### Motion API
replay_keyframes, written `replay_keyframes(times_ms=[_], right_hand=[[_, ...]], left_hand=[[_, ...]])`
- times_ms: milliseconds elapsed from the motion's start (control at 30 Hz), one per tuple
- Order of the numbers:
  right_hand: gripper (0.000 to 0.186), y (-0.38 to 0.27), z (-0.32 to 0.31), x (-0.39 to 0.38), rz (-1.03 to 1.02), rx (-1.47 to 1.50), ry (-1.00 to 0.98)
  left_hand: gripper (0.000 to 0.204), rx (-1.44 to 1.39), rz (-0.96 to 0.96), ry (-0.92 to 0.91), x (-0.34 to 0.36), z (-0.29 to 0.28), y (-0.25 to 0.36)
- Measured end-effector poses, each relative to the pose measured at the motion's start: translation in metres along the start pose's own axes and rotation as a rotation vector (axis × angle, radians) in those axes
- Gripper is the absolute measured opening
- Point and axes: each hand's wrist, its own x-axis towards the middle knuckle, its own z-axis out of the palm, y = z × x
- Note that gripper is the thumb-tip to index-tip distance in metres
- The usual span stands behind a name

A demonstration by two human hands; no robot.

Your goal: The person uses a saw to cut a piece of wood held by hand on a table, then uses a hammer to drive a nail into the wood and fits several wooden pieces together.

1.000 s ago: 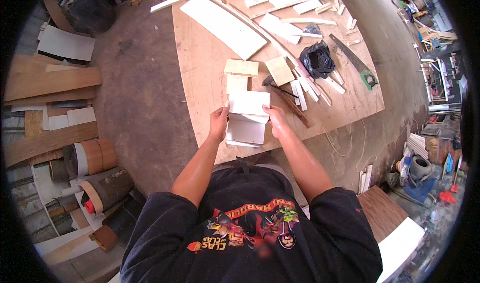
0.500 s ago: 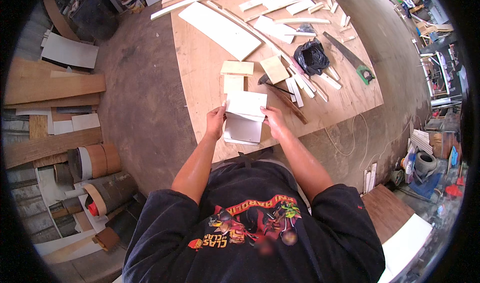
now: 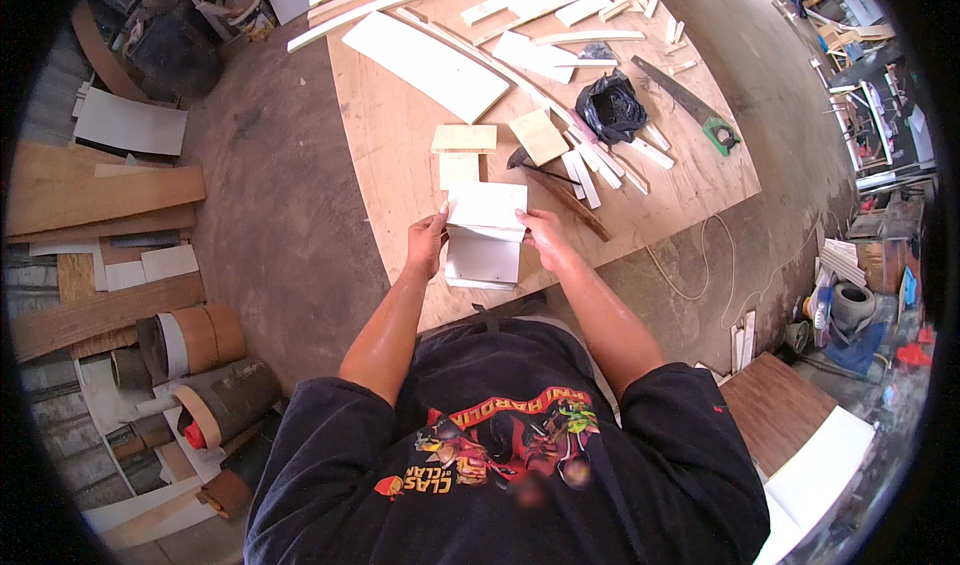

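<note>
Between my two hands is a small white board (image 3: 486, 205), gripped at its opposite side edges. My left hand (image 3: 428, 237) is closed on the left edge, my right hand (image 3: 542, 235) on the right edge with its thumb on top. Just below, nearer my body, lies another white board (image 3: 482, 262) that seems stacked on more pieces at the table's near side. Whether the held board touches this stack I cannot tell. Beyond my hands sit pale wood blocks, one lying crosswise (image 3: 464, 139) and one square (image 3: 539, 136). A hammer (image 3: 519, 158) lies to the right of them.
The plywood table (image 3: 390, 180) carries a long white board (image 3: 426, 66), several wood strips, a black plastic bag (image 3: 611, 108) and a green-handled handsaw (image 3: 690, 103). A cord (image 3: 706, 255) trails on the floor at right. Rolled sheets (image 3: 195, 343) and planks lie at left.
The view has shifted slightly, moving the table a little leftward in the picture. Both hands keep their hold on the white board, which is nearly in the same place.
</note>
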Motion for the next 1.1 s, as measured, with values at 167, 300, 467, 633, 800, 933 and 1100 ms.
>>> replay_keyframes(times_ms=[167, 300, 467, 633, 800, 933, 1100], right_hand=[[0.035, -0.004, 0.005, -0.006, -0.005, -0.003, 0.03], [0.036, -0.006, 0.007, -0.005, 0.0, -0.023, 0.04], [0.038, -0.005, 0.004, -0.002, -0.013, 0.004, 0.036], [0.038, -0.012, 0.009, 0.0, 0.011, -0.007, 0.048], [0.031, -0.017, 0.01, 0.014, 0.07, -0.095, 0.075], [0.027, -0.013, 0.003, 0.025, -0.108, -0.155, 0.1], [0.031, -0.047, 0.018, -0.004, -0.166, -0.181, 0.143]], left_hand=[[0.047, -0.019, 0.028, -0.017, 0.002, 0.001, -0.001], [0.047, -0.014, 0.018, -0.004, 0.003, 0.001, -0.001], [0.047, 0.023, 0.03, -0.017, 0.002, 0.005, 0.002], [0.047, 0.207, 0.075, 0.019, 0.017, -0.002, -0.004], [0.052, 0.368, 0.102, 0.072, 0.034, 0.002, -0.003], [0.051, 0.547, 0.315, 0.132, 0.034, 0.02, 0.004], [0.057, 0.7, 0.254, 0.245, 0.013, 0.035, 0.025]])
